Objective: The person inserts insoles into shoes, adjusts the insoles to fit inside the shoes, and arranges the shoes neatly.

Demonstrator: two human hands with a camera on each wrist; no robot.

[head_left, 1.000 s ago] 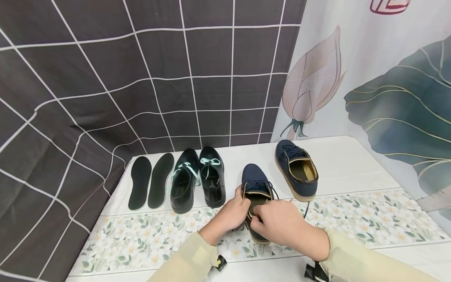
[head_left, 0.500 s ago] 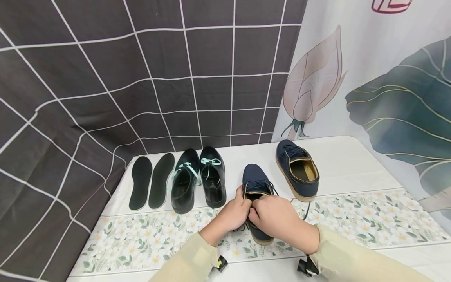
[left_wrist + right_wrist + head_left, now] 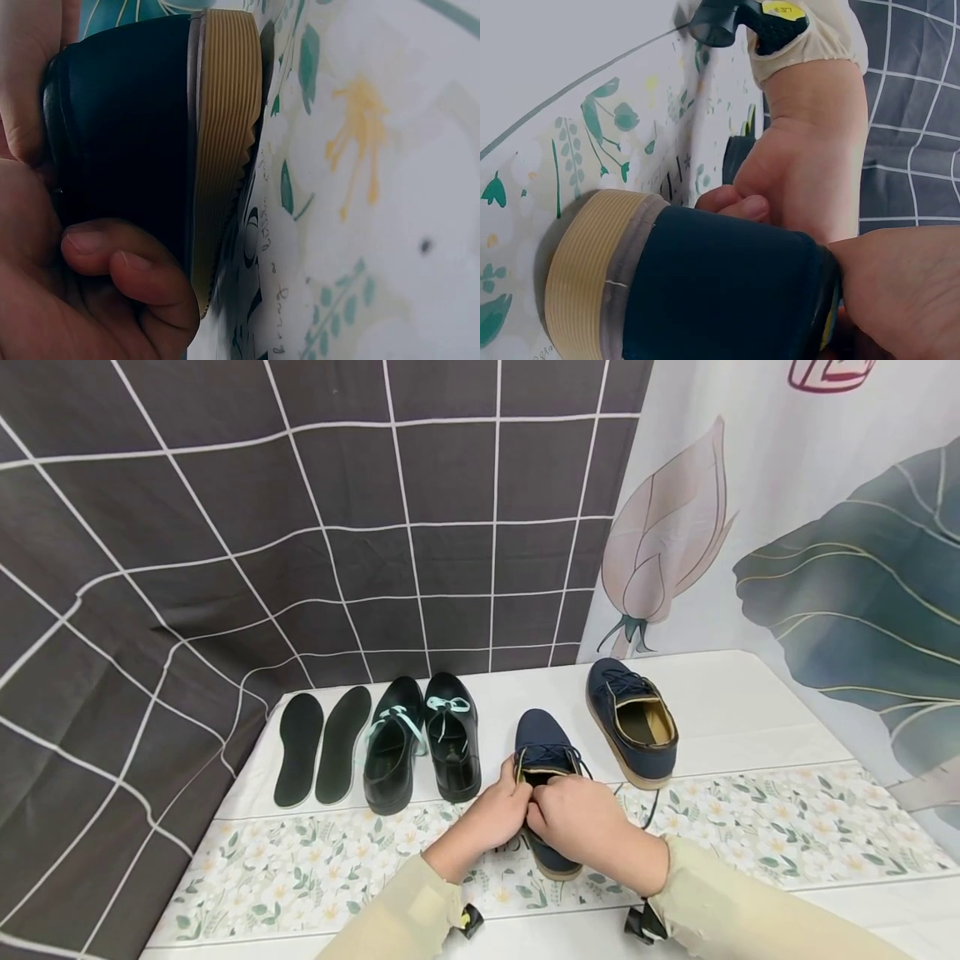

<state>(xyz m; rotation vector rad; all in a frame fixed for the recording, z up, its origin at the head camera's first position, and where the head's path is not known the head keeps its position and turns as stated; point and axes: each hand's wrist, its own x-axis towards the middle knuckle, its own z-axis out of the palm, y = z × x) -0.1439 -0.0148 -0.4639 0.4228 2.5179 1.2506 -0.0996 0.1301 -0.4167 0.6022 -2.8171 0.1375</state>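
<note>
A navy lace-up shoe [image 3: 538, 731] lies on the table, toe pointing away, with a ribbed tan sole. My left hand [image 3: 495, 814] grips its left side, thumb at the opening; the left wrist view shows bent fingers [image 3: 154, 277] against the outer wall. My right hand [image 3: 577, 822] reaches over the opening from the right, its fingers down inside the shoe and hidden. In the right wrist view the navy heel [image 3: 720, 285] faces the camera, the right hand [image 3: 907, 285] lying over the collar. I cannot tell what the right fingers hold.
A matching navy shoe [image 3: 633, 722] stands behind to the right. Two black shoes with mint laces, one left [image 3: 388, 760] and one right [image 3: 453, 743], stand left of the hands. Beyond them lie two dark insoles, the outer [image 3: 298, 750] and inner [image 3: 343, 745]. A dark grid curtain [image 3: 450, 560] hangs behind.
My right hand has gone forward and deeper into the shoe opening, its wrist shifting left. The left hand keeps its grip, and the shoe stays in place.
</note>
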